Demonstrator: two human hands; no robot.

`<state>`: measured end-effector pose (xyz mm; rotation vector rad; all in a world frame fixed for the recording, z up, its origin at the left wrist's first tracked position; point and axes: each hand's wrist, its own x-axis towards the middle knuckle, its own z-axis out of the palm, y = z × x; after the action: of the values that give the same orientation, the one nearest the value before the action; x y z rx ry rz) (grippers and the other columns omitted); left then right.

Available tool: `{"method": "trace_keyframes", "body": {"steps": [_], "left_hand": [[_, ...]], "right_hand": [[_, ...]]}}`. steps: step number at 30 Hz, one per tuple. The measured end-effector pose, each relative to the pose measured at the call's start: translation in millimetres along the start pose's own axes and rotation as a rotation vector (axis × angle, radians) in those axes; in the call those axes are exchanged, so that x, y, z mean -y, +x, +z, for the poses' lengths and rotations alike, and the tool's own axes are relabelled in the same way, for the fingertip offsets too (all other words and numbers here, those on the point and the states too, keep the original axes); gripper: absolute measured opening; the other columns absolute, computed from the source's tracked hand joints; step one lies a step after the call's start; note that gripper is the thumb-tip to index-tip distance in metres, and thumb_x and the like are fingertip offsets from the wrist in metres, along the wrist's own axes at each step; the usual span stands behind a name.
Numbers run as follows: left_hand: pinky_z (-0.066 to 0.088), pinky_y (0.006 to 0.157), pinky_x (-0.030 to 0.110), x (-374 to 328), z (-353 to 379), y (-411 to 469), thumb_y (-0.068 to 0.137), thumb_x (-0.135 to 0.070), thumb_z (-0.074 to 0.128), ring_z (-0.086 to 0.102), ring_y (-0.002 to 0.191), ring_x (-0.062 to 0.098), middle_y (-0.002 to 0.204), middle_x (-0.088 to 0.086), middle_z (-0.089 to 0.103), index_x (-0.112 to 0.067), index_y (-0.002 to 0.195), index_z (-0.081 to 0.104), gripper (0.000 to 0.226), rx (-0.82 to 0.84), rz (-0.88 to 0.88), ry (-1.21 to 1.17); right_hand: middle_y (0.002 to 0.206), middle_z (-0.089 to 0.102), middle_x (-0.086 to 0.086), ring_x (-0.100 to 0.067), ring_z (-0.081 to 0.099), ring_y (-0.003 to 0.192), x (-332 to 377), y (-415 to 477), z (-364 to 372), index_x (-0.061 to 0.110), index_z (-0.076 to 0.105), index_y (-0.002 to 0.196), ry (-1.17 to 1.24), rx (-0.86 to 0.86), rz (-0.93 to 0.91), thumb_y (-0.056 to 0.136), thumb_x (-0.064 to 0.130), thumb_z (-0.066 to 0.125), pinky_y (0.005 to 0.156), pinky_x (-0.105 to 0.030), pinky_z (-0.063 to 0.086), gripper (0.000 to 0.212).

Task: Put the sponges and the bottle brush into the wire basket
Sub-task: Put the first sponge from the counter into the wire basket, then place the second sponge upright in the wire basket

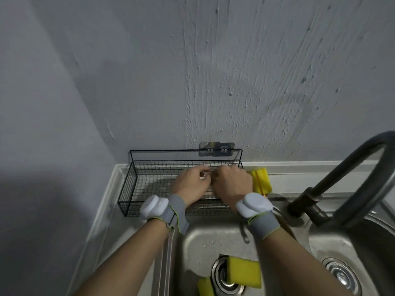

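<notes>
Basket [128, 189], frame centre: left hand [189, 184] and right hand [232, 183] curled inside it, grip unclear. Two sponges [243, 271] in sink [192, 242], lower frame.

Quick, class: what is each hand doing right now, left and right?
Left hand: fingers curled over the basket; what it grips cannot be told.
Right hand: the same; contents hidden.

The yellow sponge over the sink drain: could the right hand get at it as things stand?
Probably yes. The sponge lies uncovered in the sink, with nothing on top of it. The right hand is busy up at the wire basket and would have to draw back and down.
</notes>
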<state>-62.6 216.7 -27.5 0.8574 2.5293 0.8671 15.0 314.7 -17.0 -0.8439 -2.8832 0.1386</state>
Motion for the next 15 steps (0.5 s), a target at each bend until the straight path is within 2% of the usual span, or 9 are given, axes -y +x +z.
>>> {"method": "trace_keyframes", "body": {"steps": [3, 6, 8, 11, 15], "left_hand": [[0.05, 0.092, 0.033, 4, -26, -26, 0.091, -0.039, 0.051, 0.062, 0.113, 0.02, 0.123, -0.007, 0.068, -0.033, 0.124, 0.063, 0.036, -0.1, -0.001, 0.058], [0.05, 0.09, 0.033, 16, -47, -59, 0.089, -0.043, 0.053, 0.063, 0.112, 0.02, 0.121, -0.006, 0.069, -0.034, 0.122, 0.063, 0.035, -0.161, -0.035, 0.107], [0.05, 0.089, 0.031, 31, -58, -87, 0.088, -0.044, 0.056, 0.063, 0.111, 0.021, 0.119, -0.004, 0.07, -0.032, 0.121, 0.064, 0.036, -0.192, -0.088, 0.121], [0.045, 0.086, 0.027, 56, -66, -125, 0.089, -0.044, 0.058, 0.063, 0.112, 0.022, 0.12, -0.001, 0.07, -0.027, 0.122, 0.064, 0.038, -0.188, -0.169, 0.142], [0.047, 0.086, 0.03, 85, -70, -170, 0.089, -0.045, 0.056, 0.061, 0.113, 0.027, 0.125, 0.003, 0.067, -0.028, 0.123, 0.062, 0.038, -0.146, -0.275, 0.172]], "right_hand": [[0.103, 0.07, -0.014, -0.038, 0.067, 0.093, 19, -12, -12, 0.013, 0.069, 0.105, 0.076, -0.022, -0.062, 0.094, 0.045, 0.052, 0.068, -0.037, 0.048, 0.038], [0.106, 0.07, -0.013, -0.037, 0.066, 0.095, 40, -29, -18, 0.016, 0.069, 0.107, 0.11, -0.026, -0.122, 0.094, 0.045, 0.053, 0.067, -0.035, 0.043, 0.035], [0.108, 0.07, -0.013, -0.038, 0.066, 0.097, 56, -44, -21, 0.016, 0.069, 0.107, 0.156, 0.01, -0.162, 0.093, 0.043, 0.052, 0.072, -0.036, 0.049, 0.035], [0.105, 0.071, -0.012, -0.036, 0.066, 0.095, 74, -65, -20, 0.015, 0.07, 0.101, 0.219, 0.082, -0.21, 0.093, 0.046, 0.05, 0.08, -0.041, 0.055, 0.037], [0.098, 0.071, -0.011, -0.036, 0.067, 0.09, 96, -91, -9, 0.016, 0.07, 0.094, 0.28, 0.175, -0.268, 0.09, 0.047, 0.051, 0.075, -0.04, 0.055, 0.036]]}}
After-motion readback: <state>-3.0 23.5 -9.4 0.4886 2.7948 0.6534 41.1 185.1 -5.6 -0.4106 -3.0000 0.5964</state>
